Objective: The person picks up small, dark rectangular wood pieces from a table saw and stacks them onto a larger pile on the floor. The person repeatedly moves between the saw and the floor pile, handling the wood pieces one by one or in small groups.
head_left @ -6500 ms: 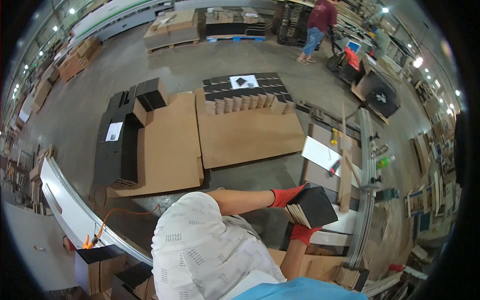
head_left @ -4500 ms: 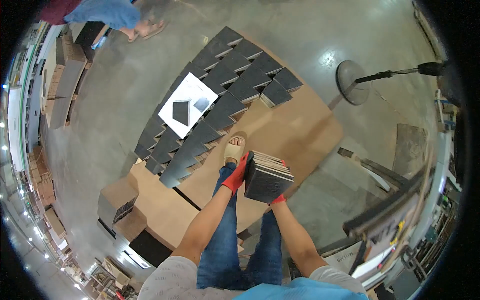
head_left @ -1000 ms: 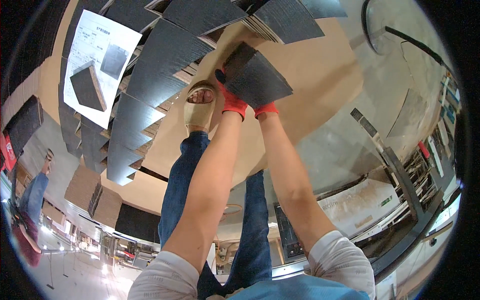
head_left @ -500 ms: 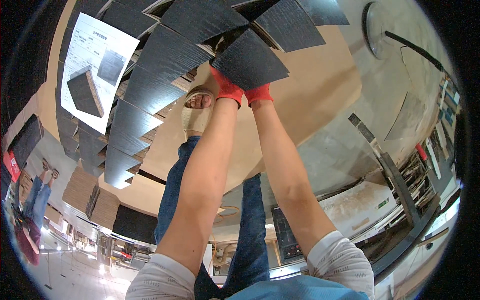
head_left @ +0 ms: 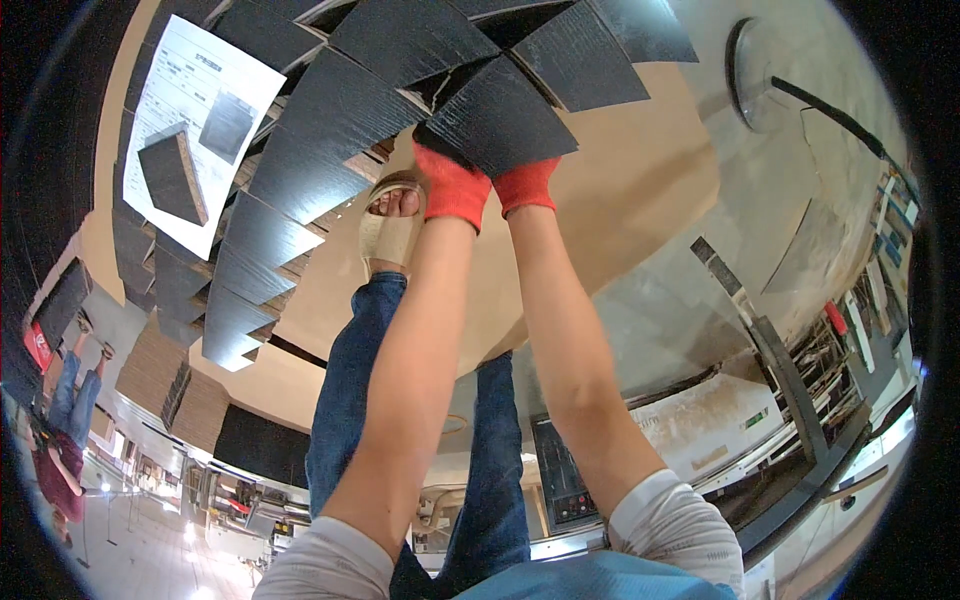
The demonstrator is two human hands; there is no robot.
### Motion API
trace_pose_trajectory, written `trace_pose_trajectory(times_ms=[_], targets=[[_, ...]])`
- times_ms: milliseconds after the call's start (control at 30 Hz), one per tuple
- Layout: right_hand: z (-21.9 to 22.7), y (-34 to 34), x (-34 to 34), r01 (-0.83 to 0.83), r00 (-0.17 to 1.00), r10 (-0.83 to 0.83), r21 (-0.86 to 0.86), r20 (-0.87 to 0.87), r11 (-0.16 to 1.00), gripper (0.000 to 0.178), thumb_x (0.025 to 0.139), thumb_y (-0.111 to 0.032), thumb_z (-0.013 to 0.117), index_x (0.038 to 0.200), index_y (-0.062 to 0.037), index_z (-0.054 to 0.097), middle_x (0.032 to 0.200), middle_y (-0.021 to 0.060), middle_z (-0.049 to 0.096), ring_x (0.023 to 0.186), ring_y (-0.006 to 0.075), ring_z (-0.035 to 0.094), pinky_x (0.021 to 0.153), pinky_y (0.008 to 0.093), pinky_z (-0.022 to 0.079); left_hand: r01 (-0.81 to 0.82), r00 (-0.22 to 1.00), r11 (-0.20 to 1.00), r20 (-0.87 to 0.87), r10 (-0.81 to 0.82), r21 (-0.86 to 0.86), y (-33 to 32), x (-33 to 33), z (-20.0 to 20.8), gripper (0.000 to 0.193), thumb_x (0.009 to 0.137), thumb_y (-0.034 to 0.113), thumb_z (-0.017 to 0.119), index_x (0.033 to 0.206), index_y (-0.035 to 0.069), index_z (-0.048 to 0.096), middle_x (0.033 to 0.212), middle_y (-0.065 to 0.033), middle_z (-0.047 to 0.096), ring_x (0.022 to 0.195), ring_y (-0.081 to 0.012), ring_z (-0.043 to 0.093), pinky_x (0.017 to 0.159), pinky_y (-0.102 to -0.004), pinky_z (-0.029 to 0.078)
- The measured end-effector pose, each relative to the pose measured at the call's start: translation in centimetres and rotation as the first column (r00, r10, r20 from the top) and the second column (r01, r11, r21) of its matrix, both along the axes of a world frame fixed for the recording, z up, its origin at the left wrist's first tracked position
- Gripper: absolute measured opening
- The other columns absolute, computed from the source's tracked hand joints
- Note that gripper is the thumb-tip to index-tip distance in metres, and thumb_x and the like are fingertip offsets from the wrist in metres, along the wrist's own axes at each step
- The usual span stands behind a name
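Both my hands wear red gloves. At the near edge of a dark, wood-grained board [head_left: 497, 118], my left hand [head_left: 452, 187] grips the left corner and my right hand [head_left: 527, 184] holds the edge just to its right. My fingers are mostly hidden beneath the board. It lies against other dark boards [head_left: 410, 42] in the stacked rows, with a narrow dark gap showing at its far left side. Another dark board [head_left: 582, 60] rests just beyond it on the right.
A printed white sheet [head_left: 180, 75] lies on the stacks at left, with a small dark offcut [head_left: 172, 178] on it. Tan sheet material [head_left: 640, 150] spreads under the stacks. My sandalled foot [head_left: 388, 215] stands beside them. Another person [head_left: 65, 450] is at far left.
More of my red gloves shows below the board's near edge, as my hands have drawn slightly toward me. The board has tilted or shifted a little, still held. The view has moved slightly.
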State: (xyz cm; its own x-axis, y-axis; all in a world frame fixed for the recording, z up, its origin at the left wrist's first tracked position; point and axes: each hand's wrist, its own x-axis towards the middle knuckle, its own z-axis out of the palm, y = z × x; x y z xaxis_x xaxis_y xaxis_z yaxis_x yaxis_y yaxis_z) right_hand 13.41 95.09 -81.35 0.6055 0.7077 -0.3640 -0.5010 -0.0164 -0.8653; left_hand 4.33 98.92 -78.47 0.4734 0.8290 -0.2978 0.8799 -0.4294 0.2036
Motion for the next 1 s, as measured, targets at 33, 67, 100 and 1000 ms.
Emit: trace_pose_trajectory(times_ms=[33, 67, 100, 1000], targets=[[0.7, -0.7, 0.6, -0.072, 0.989, 0.08, -0.071, 0.122, 0.995, 0.067, 0.101, -0.058, 0.029, 0.143, -0.0088, 0.047, 0.149, 0.0101, 0.047, 0.135, 0.0307, 0.044, 0.113, 0.0456, 0.036, -0.123, 0.987, 0.991, 0.095, 0.128, -0.055, -0.6, 0.2, 1.2, 0.064, 0.086, 0.045, 0.059, 0.136, 0.006, 0.054, 0.143, -0.0148, 0.052, 0.129, -0.0352, 0.049, 0.11, -0.0477, 0.036], [1.4, -1.4, 1.3, -0.126, 0.957, 0.159, -0.147, 0.243, 0.981, 0.069, 0.1, -0.06, 0.028, 0.143, -0.009, 0.047, 0.15, 0.01, 0.046, 0.135, 0.031, 0.044, 0.113, 0.0458, 0.035, -0.181, 0.974, 0.98, 0.119, 0.191, -0.087, -0.8, 0.4, 2.2, 0.064, 0.086, 0.045, 0.06, 0.136, 0.006, 0.055, 0.143, -0.0149, 0.052, 0.129, -0.0352, 0.049, 0.11, -0.0476, 0.036], [2.4, -1.3, 1.7, -0.152, 0.942, 0.2, -0.189, 0.269, 0.97, 0.071, 0.099, -0.062, 0.028, 0.142, -0.0099, 0.048, 0.15, 0.0092, 0.046, 0.136, 0.031, 0.043, 0.113, 0.0459, 0.034, -0.197, 0.971, 0.975, 0.114, 0.209, -0.104, -0.7, 0.6, 2.6, 0.064, 0.085, 0.044, 0.061, 0.136, 0.006, 0.055, 0.143, -0.015, 0.052, 0.129, -0.0351, 0.049, 0.11, -0.0474, 0.036], [39.0, -46.0, -13.0, -0.331, 0.76, -0.19, -0.622, -0.621, 0.71, 0.068, 0.098, -0.061, 0.048, 0.148, -0.0148, 0.04, 0.135, 0.0111, 0.055, 0.121, 0.0275, 0.053, 0.103, 0.0412, 0.042, -0.75, 0.553, 0.572, 0.161, 0.818, -0.331, -17.2, -32.0, 11.3, 0.052, 0.107, 0.037, 0.028, 0.143, 0.002, 0.043, 0.147, -0.0202, 0.047, 0.136, -0.0351, 0.043, 0.111, -0.0441, 0.036]])
